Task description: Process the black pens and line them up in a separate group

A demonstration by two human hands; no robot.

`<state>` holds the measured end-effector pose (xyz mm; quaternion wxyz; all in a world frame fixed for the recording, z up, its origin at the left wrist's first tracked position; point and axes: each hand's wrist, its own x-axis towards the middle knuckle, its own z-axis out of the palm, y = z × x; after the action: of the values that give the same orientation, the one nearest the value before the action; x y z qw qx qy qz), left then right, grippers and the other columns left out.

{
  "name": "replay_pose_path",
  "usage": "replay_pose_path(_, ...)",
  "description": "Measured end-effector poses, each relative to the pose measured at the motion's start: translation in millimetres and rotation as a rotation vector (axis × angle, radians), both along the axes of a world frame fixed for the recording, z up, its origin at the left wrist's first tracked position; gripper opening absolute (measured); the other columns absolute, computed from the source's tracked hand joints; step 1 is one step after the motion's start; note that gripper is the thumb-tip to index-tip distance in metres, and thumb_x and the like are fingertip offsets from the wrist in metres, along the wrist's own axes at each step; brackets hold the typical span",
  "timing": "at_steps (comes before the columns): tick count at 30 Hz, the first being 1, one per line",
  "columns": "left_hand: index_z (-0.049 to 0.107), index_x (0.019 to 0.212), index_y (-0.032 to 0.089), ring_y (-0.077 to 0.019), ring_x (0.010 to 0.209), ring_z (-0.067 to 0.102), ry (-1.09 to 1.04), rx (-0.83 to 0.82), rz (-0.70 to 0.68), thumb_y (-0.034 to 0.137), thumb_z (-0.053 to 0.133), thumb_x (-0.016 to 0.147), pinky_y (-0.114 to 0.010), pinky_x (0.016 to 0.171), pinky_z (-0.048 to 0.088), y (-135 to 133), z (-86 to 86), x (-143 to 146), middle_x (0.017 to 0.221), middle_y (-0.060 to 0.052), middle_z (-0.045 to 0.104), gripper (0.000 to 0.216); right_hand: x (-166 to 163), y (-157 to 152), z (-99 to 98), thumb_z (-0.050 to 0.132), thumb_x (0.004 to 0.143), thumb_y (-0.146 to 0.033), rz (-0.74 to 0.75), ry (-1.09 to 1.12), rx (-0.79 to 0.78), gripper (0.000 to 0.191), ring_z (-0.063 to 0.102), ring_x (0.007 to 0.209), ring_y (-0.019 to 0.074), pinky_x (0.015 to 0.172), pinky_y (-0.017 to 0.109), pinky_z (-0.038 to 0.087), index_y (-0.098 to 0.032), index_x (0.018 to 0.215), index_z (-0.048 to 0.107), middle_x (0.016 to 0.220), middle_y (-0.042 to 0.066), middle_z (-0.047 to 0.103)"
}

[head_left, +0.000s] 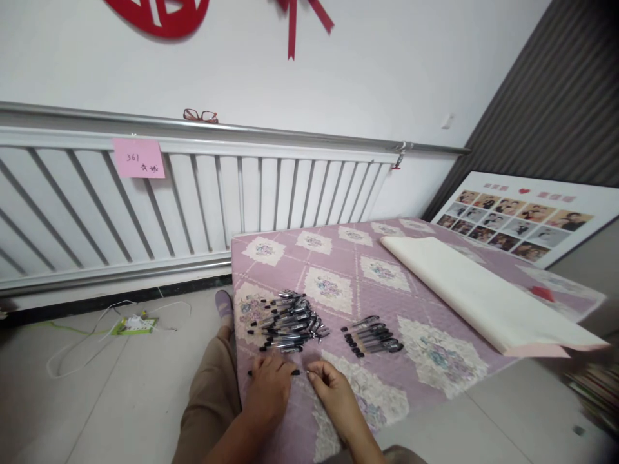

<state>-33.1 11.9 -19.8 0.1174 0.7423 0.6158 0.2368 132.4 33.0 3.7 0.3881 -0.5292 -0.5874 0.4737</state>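
My left hand (pixel 271 381) is closed around a black pen (pixel 295 372) lying nearly level just above the cloth; its dark ends stick out on both sides of the fingers. Right beside it, my right hand (pixel 327 385) has thumb and forefinger pinched together at a small pale bit, too small to name. Beyond my left hand lies a loose heap of pens (pixel 285 322), clear-barrelled with black caps and ends. To the right, several similar pens (pixel 371 336) lie side by side in a slanted row.
A purple flowered cloth (pixel 338 258) covers the table. Folded cream sheeting (pixel 464 290) and a framed photo board (pixel 512 216) lie to the right. Behind stands a white radiator (pixel 285 190) with a pink note (pixel 139 158) and glasses (pixel 200 116). A power strip (pixel 135 324) sits on the floor.
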Motion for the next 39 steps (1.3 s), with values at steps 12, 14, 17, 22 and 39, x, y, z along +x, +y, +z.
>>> replay_pose_path(12,0.062,0.103,0.032,-0.0208,0.097,0.054,-0.021,0.007,-0.065,0.011,0.048,0.087,-0.042,0.093,0.032,-1,0.5,-1,0.099,0.001,0.064,0.03,-3,-1,-2.5,0.057,0.071,-0.026,0.082,0.004,0.0,0.011,0.058,0.07,0.0171,0.068,0.026,0.043,-0.019,0.077,0.063,0.071,0.0,0.063)
replay_pose_path(14,0.062,0.104,0.031,-0.0208,0.097,0.054,-0.034,0.016,-0.074,0.011,0.047,0.087,-0.042,0.093,0.032,-2,-0.4,-1,0.1,0.001,0.064,0.03,-2,-1,-4.2,0.057,0.071,-0.025,0.091,-0.003,0.005,0.01,0.057,0.069,0.0165,0.067,0.026,0.042,-0.019,0.077,0.063,0.07,-0.001,0.062)
replay_pose_path(17,0.062,0.105,0.031,-0.0205,0.098,0.054,-0.04,0.031,-0.087,0.012,0.047,0.088,-0.041,0.094,0.032,-2,-1.7,-2,0.1,0.001,0.064,0.029,-1,-1,-7.2,0.057,0.072,-0.025,0.105,-0.02,0.015,0.009,0.055,0.068,0.0159,0.065,0.025,0.041,-0.019,0.077,0.063,0.069,-0.001,0.061)
replay_pose_path(22,0.061,0.108,0.029,-0.0203,0.099,0.053,-0.017,0.036,-0.084,0.013,0.047,0.089,-0.04,0.094,0.032,-2,-4.4,-2,0.102,0.0,0.064,0.029,0,-1,-10.2,0.056,0.073,-0.024,0.111,-0.027,0.024,0.009,0.054,0.067,0.0155,0.065,0.025,0.041,-0.018,0.077,0.062,0.07,-0.001,0.061)
replay_pose_path(39,0.063,0.102,0.026,-0.0189,0.095,0.053,0.003,-0.011,-0.134,0.018,0.044,0.093,-0.038,0.091,0.032,2,-10.0,-2,0.097,0.0,0.063,0.022,-4,-4,0.7,0.057,0.073,-0.029,0.092,-0.104,0.051,0.013,0.057,0.069,0.0174,0.066,0.026,0.044,-0.019,0.073,0.065,0.069,0.001,0.063)
